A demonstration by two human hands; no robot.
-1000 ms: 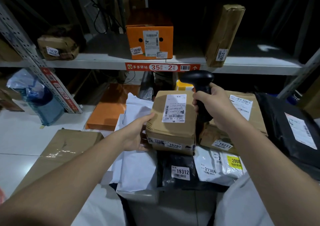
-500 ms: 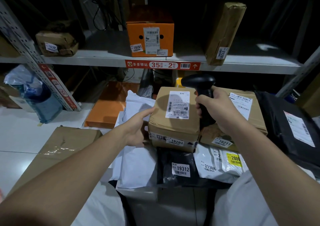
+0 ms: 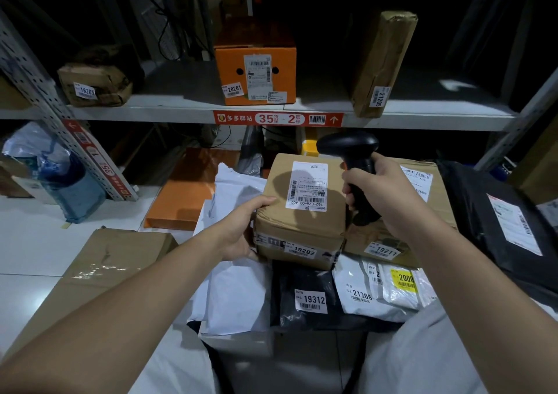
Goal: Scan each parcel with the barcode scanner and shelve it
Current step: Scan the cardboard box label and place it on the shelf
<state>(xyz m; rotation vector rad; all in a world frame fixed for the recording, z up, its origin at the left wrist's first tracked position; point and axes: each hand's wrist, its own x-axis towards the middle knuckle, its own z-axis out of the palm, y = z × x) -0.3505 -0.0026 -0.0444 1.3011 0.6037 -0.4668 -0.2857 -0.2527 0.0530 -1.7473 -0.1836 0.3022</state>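
A grey metal shelf (image 3: 181, 113) spans the scene, bearing an orange cardboard box tagged 20201 (image 3: 256, 70), a tall brown taped parcel tagged 21205 (image 3: 380, 61) that stands on end and tilts, and a crumpled brown parcel tagged 16205 (image 3: 96, 82). A red strip label reading 35-2 (image 3: 277, 119) is fixed to the shelf's front edge. Below lies a heap of soft mailer bags, among them a large black plastic one (image 3: 483, 221) at the right and a white one (image 3: 238, 288) at the left. The brown cardboard parcel tagged 19202 (image 3: 302, 221) sits on top of this heap, touching a second brown box tagged 19211 (image 3: 422, 212) on its right. The person's left hand (image 3: 238, 230) grips the parcel's left side, thumb along the top edge. The right hand (image 3: 383, 194) has its fingers wrapped round the handle of a black handheld barcode scanner (image 3: 353, 158), whose head hangs above the parcel's far right corner. A white shipping label (image 3: 306, 187) lies on the parcel's top.
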